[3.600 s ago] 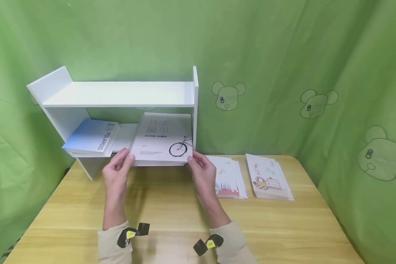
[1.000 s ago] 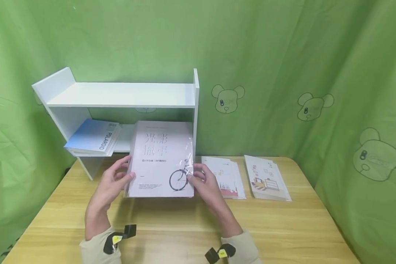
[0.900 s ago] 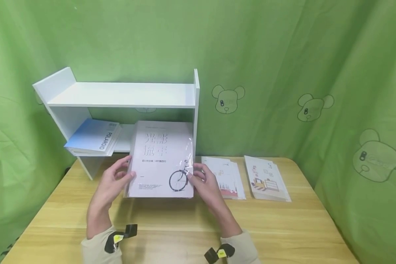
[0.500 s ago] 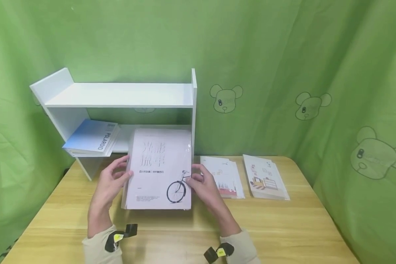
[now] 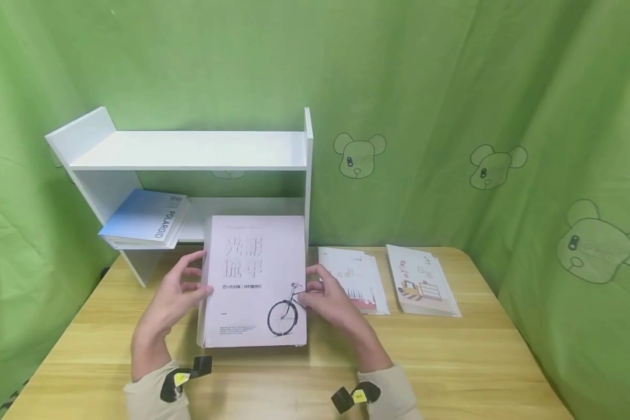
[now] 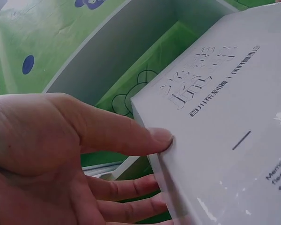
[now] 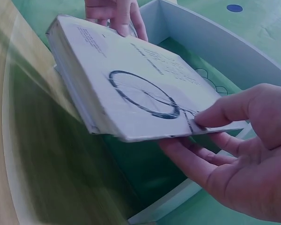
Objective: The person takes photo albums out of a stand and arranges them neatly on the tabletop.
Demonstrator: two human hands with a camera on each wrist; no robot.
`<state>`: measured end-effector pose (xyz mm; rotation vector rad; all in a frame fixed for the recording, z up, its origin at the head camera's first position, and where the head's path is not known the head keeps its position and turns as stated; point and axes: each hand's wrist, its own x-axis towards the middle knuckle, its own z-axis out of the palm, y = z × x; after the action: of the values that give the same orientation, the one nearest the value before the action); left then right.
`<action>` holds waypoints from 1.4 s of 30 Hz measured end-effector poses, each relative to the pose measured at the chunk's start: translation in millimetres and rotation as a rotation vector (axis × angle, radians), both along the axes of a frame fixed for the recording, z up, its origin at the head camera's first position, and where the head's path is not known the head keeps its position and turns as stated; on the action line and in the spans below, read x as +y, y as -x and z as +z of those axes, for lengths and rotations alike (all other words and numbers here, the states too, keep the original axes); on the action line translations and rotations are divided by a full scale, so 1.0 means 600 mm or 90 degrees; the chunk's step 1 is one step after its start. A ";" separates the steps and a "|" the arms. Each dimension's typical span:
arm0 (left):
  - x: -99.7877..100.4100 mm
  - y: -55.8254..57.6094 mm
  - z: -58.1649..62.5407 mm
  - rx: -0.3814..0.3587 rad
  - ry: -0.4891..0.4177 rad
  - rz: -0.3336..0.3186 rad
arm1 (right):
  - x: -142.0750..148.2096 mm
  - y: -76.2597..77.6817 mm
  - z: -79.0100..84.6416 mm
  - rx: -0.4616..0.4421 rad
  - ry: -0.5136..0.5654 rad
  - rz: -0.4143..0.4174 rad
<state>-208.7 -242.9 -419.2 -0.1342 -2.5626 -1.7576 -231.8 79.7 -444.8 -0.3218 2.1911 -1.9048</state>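
Note:
Both hands hold a white book with a bicycle on its cover, raised above the table in front of the bookshelf's right half. My left hand grips its left edge, thumb on the cover; in the left wrist view, fingers reach behind the book. On the opposite edge, my right hand pinches the book near the bicycle's handlebar. The right wrist view shows the right thumb on top of the book and fingers below. Another layer shows under the cover; whether it is a second book, I cannot tell.
The white bookshelf stands behind. A blue-and-white POLAROID book lies atop others on its lower shelf, at the left. Two small stacks of books, one with a red-bottomed cover and one with a furniture drawing, lie right on the table.
The bicycle book has come out of the lower shelf toward me, its near edge lower in view. More bare shelf shows behind it. Both hands keep hold and move with it.

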 end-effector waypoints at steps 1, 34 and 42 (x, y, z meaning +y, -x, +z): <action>-0.002 0.001 -0.001 0.004 -0.001 -0.006 | 0.001 0.000 0.000 0.002 0.002 0.012; 0.005 -0.010 -0.012 0.007 0.031 -0.176 | 0.065 -0.040 0.003 0.018 -0.053 0.133; 0.035 -0.004 -0.003 0.058 0.066 -0.219 | 0.096 -0.061 0.016 0.034 -0.037 0.112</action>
<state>-206.4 -222.0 -420.7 -0.6792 -2.6899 -1.6628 -195.0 137.2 -435.2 -0.5430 2.1673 -1.7551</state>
